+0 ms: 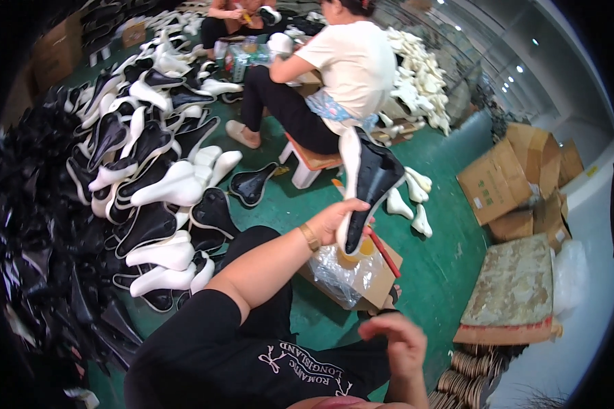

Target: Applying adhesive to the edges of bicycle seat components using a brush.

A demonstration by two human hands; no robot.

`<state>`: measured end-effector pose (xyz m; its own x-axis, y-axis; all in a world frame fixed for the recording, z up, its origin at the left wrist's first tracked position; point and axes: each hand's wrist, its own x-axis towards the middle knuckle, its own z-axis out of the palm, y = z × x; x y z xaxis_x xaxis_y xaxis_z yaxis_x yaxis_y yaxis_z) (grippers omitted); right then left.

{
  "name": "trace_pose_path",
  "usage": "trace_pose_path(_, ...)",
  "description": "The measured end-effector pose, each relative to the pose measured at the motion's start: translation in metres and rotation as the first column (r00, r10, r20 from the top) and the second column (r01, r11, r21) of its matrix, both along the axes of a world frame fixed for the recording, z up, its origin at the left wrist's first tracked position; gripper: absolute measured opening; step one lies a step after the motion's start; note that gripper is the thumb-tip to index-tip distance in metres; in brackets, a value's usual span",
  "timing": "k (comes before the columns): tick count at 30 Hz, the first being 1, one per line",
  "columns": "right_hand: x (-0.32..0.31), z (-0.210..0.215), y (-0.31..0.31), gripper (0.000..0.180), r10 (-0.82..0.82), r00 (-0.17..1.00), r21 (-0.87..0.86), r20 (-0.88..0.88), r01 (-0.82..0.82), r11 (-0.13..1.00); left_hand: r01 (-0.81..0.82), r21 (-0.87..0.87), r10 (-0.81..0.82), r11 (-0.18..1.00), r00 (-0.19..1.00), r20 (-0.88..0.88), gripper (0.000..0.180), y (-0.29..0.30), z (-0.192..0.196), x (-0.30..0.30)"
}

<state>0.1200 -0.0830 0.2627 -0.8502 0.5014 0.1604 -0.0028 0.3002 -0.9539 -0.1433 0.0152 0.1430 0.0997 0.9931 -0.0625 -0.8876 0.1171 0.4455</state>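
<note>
Saddle (367, 187), black on its underside with a white edge, is up in the air in front of the person, nose pointing down, above an open cardboard box (375, 276) on the green floor (450, 259). The left hand (334, 221) has its grip wrapped around the narrow lower end, fingers pressed against the shell; a gold bracelet (310, 236) sits on that wrist. The right hand (396, 341) hangs lower and nearer the body, well apart from the saddle, fingers loosely curled and holding nothing that can be seen. In the box lie crumpled clear plastic (338, 269) and a red stick (384, 252).

To the left, a big pile of black and white saddles (150, 177) covers the floor. Ahead, another person in a pale shirt (355, 65) sits on a low stool (307, 163) with their back turned, beside a heap of white parts (419, 75). To the right stand flattened cartons (512, 177) and a worn cushion (515, 290).
</note>
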Motion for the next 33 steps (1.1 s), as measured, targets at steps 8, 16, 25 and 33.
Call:
trace_pose_path(8, -0.111, 0.102, -0.012, 0.047, 0.63, 0.503, 0.332, -0.592, -0.56, 0.759, -0.041, -0.001, 0.041, 0.999, 0.999, -0.029, 0.037, 0.003, -0.004, -0.012)
trace_pose_path(16, -0.084, 0.103, -0.009, 0.031, 0.65, 0.173, 0.608, -0.74, -0.241, 0.757, -0.038, -0.034, 0.036, 0.999, 0.998, -0.049, 0.042, 0.007, 0.0, -0.002)
trace_pose_path(25, -0.062, 0.092, -0.015, 0.031, 0.745, -0.293, 0.725, -0.6, 0.195, 0.661, -0.043, -0.048, 0.037, 0.998, 0.992, -0.123, 0.034, -0.008, -0.009, 0.005)
trace_pose_path(33, -0.087, 0.098, -0.009, 0.063, 0.167, 0.246, 0.047, -0.955, -0.428, 0.902, -0.082, -0.072, 0.074, 0.994, 0.991, -0.114, 0.033, -0.003, -0.011, -0.01)
